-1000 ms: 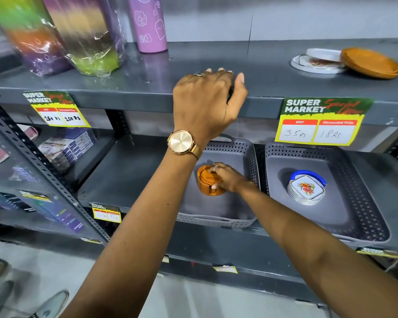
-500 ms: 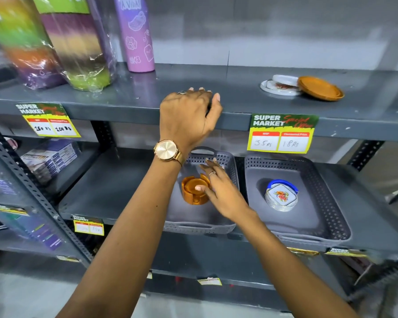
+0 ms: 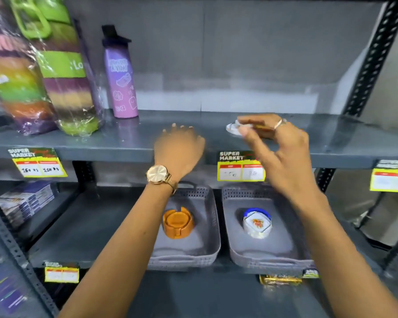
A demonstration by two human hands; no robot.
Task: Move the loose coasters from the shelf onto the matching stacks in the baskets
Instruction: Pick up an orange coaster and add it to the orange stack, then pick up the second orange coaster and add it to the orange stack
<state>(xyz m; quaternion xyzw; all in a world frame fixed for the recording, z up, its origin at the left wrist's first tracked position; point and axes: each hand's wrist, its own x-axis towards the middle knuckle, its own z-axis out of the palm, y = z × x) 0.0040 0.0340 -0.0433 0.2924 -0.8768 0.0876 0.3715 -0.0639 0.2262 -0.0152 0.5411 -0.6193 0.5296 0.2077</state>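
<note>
Two hands on the upper shelf (image 3: 331,143): right grip (image 3: 283,143) apparently pinching the blurred orange coaster (image 3: 260,128), left grip (image 3: 178,148) flat, empty.

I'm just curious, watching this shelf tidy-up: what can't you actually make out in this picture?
- Loose coasters, head view: the blurred right hand covers them; grip and count unclear.
- Price tag: figures smeared.
- Left hand: fingertips hidden over the shelf edge.
- Orange stack: count unreadable.

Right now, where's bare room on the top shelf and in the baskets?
Free: top shelf right of the right hand; left basket floor in front of the orange stack; right basket floor around the white stack. Crowded: shelf's left end, wrapped bundles, bottle.
</note>
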